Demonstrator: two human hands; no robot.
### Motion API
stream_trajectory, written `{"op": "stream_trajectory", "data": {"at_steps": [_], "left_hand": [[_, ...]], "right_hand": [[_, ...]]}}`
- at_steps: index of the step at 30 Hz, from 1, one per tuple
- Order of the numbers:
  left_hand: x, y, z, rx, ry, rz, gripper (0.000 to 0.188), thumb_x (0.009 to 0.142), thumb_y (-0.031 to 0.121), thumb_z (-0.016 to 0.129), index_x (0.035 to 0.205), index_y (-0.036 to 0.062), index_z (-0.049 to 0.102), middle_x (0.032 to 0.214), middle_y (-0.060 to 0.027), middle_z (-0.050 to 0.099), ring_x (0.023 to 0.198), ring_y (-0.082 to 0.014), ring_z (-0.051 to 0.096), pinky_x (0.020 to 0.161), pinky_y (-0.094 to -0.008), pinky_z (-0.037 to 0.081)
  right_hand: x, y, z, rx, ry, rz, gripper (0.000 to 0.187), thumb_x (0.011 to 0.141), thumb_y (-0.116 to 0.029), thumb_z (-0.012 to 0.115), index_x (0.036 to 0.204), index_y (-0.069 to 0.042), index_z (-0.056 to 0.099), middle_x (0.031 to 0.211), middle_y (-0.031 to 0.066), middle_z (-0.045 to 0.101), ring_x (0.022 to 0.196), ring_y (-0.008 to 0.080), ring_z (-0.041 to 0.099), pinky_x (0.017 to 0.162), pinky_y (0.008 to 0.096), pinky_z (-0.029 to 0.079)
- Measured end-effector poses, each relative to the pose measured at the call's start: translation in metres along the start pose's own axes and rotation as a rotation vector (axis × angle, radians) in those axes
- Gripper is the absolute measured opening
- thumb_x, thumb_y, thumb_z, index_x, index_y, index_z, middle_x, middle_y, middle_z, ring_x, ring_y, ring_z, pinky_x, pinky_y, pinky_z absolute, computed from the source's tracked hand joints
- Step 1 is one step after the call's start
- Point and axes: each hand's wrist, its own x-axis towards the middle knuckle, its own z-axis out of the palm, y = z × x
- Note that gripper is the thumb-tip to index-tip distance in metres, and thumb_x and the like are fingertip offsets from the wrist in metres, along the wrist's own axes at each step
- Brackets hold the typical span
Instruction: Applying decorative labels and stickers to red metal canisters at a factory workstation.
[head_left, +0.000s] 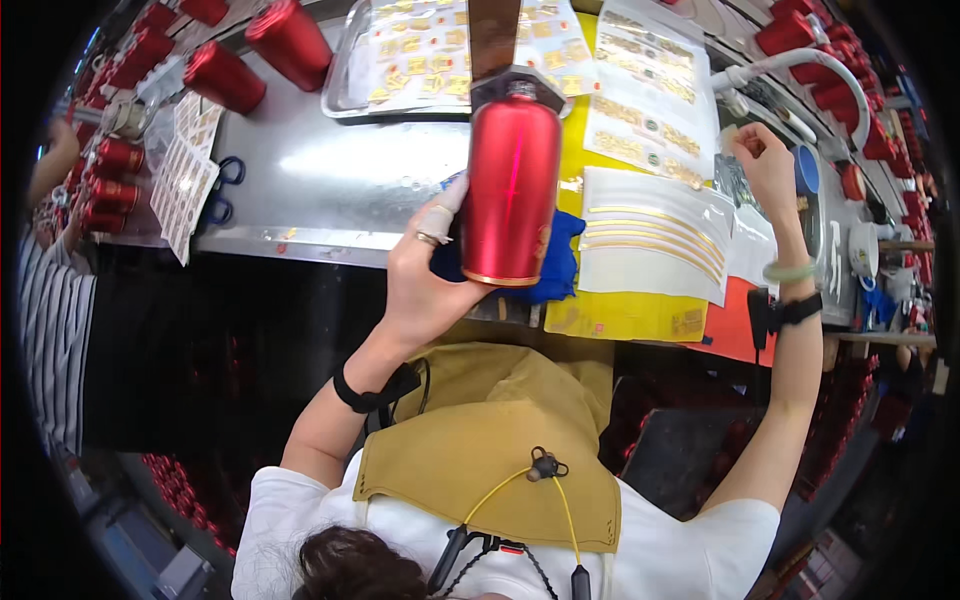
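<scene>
My left hand is closed around the side of a shiny red metal bottle with a gold rim at its near end. White wraps and a ring are on its fingers. The bottle's far end meets a dark angular holder on a brown post. A blue cloth lies below the bottle. Out to the right, my right hand is raised with fingertips pinched together; a small pale bit shows at them, too small to name. Closest to that hand are sheets of gold stickers and a backing sheet with curved gold strips.
A yellow board lies under the sheets. At the back stands a metal tray with gold stickers. Red bottles and blue-handled scissors are at left. A white curved tube arches at right. Another person's striped garment shows far left.
</scene>
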Motion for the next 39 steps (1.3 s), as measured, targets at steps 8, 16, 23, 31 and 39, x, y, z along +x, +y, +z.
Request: {"op": "stream_trajectory", "data": {"at_steps": [8, 16, 23, 31, 39], "left_hand": [[0.002, 0.004, -0.019, 0.042, -0.050, 0.125, 0.102, 0.069, 0.022, 0.095, 0.153, 0.0001, 0.042, 0.147, -0.0217, 0.052, 0.137, -0.0338, 0.052, 0.112, -0.0416, 0.044], [0.041, 0.005, -0.004, -0.398, -0.054, -0.170, 0.088, 0.090, 0.019, 0.080, 0.155, -0.0064, 0.027, 0.140, -0.0246, 0.056, 0.128, -0.0266, 0.058, 0.107, -0.0398, 0.048], [0.051, 0.012, -0.007, -0.656, -0.162, -0.366, 0.083, 0.089, 0.016, 0.081, 0.151, -0.0058, 0.031, 0.134, -0.0168, 0.059, 0.121, -0.0211, 0.062, 0.104, -0.0379, 0.052], [0.053, 0.010, -0.003, -0.611, -0.138, -0.315, 0.087, 0.086, 0.014, 0.083, 0.152, -0.0055, 0.030, 0.136, -0.0168, 0.057, 0.122, -0.0214, 0.061, 0.105, -0.0381, 0.051], [0.056, 0.011, -0.008, -0.687, -0.181, -0.388, 0.092, 0.086, 0.012, 0.083, 0.156, -0.0041, 0.025, 0.143, -0.0185, 0.052, 0.128, -0.0219, 0.057, 0.107, -0.0385, 0.049]], "right_hand": [[-0.095, -0.204, 0.000, 0.648, -0.305, -0.464, 0.016, 0.092, 0.002, 0.068, 0.108, 0.001, 0.071, 0.093, 0.0083, 0.072, 0.084, 0.0156, 0.068, 0.076, 0.0287, 0.054], [-0.091, -0.237, 0.044, 0.540, -0.313, -0.494, 0.021, 0.092, -0.003, 0.067, 0.113, -0.004, 0.067, 0.085, 0.0143, 0.068, 0.074, 0.0287, 0.068, 0.070, 0.0373, 0.053], [-0.089, -0.218, 0.073, 0.710, -0.101, -0.143, 0.042, 0.095, -0.018, 0.073, 0.129, 0.001, 0.056, 0.072, 0.0015, 0.052, 0.065, 0.0129, 0.052, 0.060, 0.0305, 0.044], [-0.097, -0.232, 0.090, 0.968, -0.244, 0.090, 0.072, 0.086, -0.031, 0.084, 0.139, 0.003, 0.049, 0.082, -0.0041, 0.046, 0.068, 0.0036, 0.042, 0.059, 0.0207, 0.036], [-0.095, -0.232, 0.089, 0.980, -0.250, 0.106, 0.071, 0.084, -0.032, 0.086, 0.137, 0.002, 0.052, 0.082, -0.0047, 0.046, 0.069, 0.0036, 0.041, 0.061, 0.0201, 0.035]]}}
